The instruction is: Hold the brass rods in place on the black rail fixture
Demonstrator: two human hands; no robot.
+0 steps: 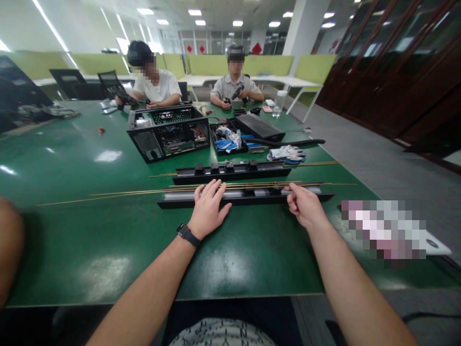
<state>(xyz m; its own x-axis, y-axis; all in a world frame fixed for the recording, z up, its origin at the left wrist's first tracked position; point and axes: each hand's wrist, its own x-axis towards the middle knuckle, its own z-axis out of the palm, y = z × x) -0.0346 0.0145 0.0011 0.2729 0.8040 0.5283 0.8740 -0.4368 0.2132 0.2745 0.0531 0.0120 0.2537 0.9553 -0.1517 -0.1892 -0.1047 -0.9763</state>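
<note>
My left hand, with a dark watch on its wrist, lies with fingers outstretched over several thin brass-coloured rods. Those rods run lengthwise above a long black channel with a pale inside, and stick out past both its ends. At the channel's right part is my right hand: its index finger reaches to the rods while the other fingers are curled. What its fingertips hold, if anything, is too small to tell. Just behind lies a second black channel with small black blocks along it.
An opened computer case stands behind on the green table. Beside it are a tray of gloves, a dark flat box and white gloves. Two people sit opposite, one holding a power drill. Someone's arm shows at left.
</note>
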